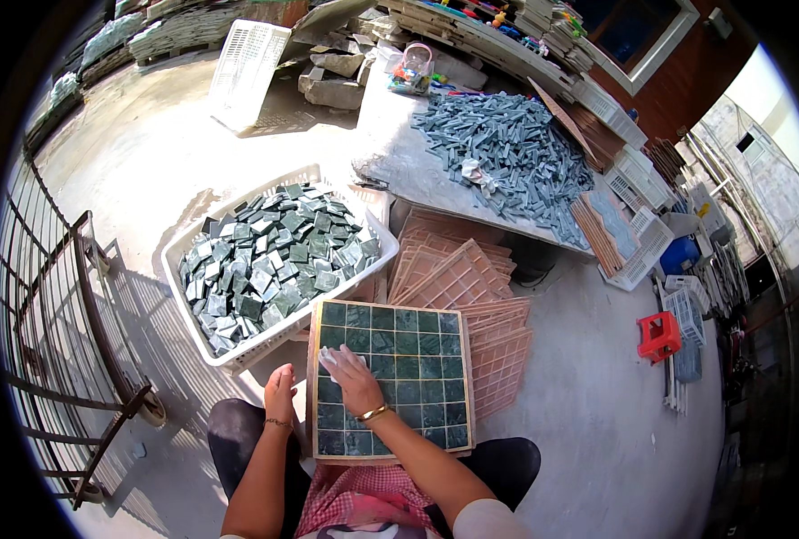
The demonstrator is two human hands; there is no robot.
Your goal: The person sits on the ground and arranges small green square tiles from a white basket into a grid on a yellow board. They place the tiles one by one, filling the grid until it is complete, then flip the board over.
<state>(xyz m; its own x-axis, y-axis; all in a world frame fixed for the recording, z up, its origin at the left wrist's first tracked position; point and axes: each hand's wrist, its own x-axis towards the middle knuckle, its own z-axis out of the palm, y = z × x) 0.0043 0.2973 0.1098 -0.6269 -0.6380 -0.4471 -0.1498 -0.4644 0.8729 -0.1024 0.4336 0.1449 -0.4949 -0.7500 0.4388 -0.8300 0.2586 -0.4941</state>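
In front of me lies a square tray (pixel 419 393) with a light rim, filled with dark green stone tiles in a grid with pale lines between them. My right hand (pixel 355 382), a gold bangle on its wrist, presses a crumpled white cloth (pixel 328 357) onto the tiles at the tray's left side. Just off the left edge, my left hand (pixel 280 395) is raised, fingers loosely stretched and nothing visible in it. Beyond the tray, a white plastic crate (pixel 177 286) holds many loose green-grey square tiles (pixel 278 247).
Pinkish-brown gridded trays (pixel 461 274) are stacked behind and right of the tiled one. A low table (pixel 399 135) carries a heap of narrow grey stone strips (pixel 507 162). A metal rack (pixel 80 341) stands at left; a red stool (pixel 658 337) at right. An empty white crate (pixel 248 72) leans farther back.
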